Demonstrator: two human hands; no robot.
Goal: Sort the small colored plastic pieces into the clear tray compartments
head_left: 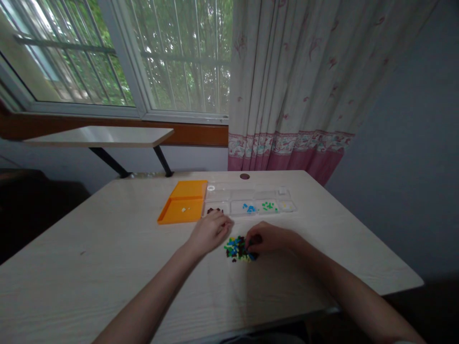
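Note:
My left hand (211,231) rests at the near edge of the clear compartment box (234,202), in front of the section with dark brown pieces (212,210). Its fingers are curled, and whatever they may hold is hidden. Over the right side of a loose pile of tiny building bricks (234,246), my right hand (267,237) has its fingers closed in a pinch. What lies between those fingertips is too small to make out. Green, blue, brown, yellow and cream bricks are mixed in the pile. Blue bricks (248,208) and green bricks (268,206) lie in separate sections.
An orange case (182,210) lies opened flat left of the clear box, with a few pale pieces (185,209) in it. The wooden table (118,267) has a raised shelf (107,136) at its back left. A curtain (283,95) hangs behind, beside a barred window.

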